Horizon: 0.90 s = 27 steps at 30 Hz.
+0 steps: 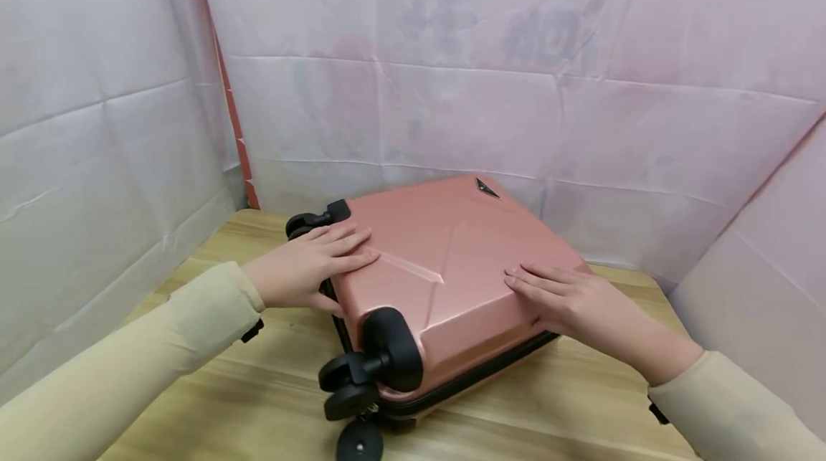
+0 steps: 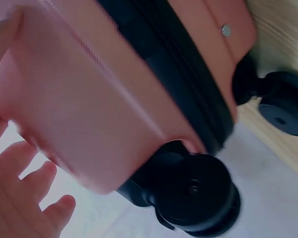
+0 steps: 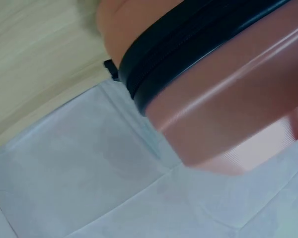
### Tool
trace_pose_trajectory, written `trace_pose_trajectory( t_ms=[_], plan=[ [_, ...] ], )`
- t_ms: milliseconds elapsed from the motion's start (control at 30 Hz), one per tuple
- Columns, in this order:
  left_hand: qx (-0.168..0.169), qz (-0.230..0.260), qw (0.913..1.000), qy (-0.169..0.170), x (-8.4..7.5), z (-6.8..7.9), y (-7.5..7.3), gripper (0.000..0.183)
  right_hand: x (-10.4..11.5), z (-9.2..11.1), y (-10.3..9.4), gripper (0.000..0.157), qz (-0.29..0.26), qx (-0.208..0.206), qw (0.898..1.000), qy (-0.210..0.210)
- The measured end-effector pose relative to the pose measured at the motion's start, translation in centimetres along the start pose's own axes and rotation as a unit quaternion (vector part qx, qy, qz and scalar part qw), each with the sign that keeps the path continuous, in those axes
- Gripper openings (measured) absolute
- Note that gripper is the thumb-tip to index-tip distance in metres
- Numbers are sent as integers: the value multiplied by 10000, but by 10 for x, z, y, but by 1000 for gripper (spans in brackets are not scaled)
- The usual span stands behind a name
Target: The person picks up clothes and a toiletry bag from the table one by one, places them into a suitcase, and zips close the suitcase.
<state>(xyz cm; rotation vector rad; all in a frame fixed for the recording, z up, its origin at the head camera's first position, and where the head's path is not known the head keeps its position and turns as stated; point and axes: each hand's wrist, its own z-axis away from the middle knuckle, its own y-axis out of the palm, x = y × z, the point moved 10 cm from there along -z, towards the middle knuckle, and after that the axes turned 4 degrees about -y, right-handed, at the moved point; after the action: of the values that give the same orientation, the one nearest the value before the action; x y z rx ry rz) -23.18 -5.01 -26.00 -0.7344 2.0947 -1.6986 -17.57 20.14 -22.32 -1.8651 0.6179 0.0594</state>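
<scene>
A pink hard-shell suitcase point(image 1: 445, 231) lies flat on the wooden table, turned at an angle. My left hand point(image 1: 300, 267) rests at its wheel end, fingers extended over the top shell and thumb down along the side. On the near right edge lies my right hand point(image 1: 581, 307), its fingers stretched across the top and the thumb by the side wall. Black caster wheels point(image 1: 351, 375) stick out toward the left. Around the case's side runs a black zipper band point(image 2: 188, 74), also visible in the right wrist view. A small dark triangular badge point(image 1: 487, 188) marks the far corner.
The wooden table point(image 1: 258, 389) extends in front of the suitcase and to both sides. Creased whitish-pink sheets point(image 1: 413, 110) hang behind it, with more on the left and right. A red strip point(image 1: 234, 117) runs down the back left corner.
</scene>
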Motion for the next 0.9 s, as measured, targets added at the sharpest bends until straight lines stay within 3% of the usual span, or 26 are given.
trace_pose_trajectory(
  t_ms=[233,333,500,733,900],
  plan=[
    [-75,-49,9998,201,-16,3,-5,83,-21,3,7,53,61,257,9990,365],
    [-90,2,9994,344,-20,5,-7,80,-28,0,13,41,-64,442,9978,489],
    [-146,-17,9982,578,-29,7,-9,72,-37,-7,20,62,-115,584,9965,585],
    [-206,-206,9964,790,-43,4,-11,67,-51,-9,31,66,13,846,9924,890],
    [-75,-236,9958,887,-56,-4,-9,66,-64,-7,42,68,-212,1243,9829,1340]
  ],
)
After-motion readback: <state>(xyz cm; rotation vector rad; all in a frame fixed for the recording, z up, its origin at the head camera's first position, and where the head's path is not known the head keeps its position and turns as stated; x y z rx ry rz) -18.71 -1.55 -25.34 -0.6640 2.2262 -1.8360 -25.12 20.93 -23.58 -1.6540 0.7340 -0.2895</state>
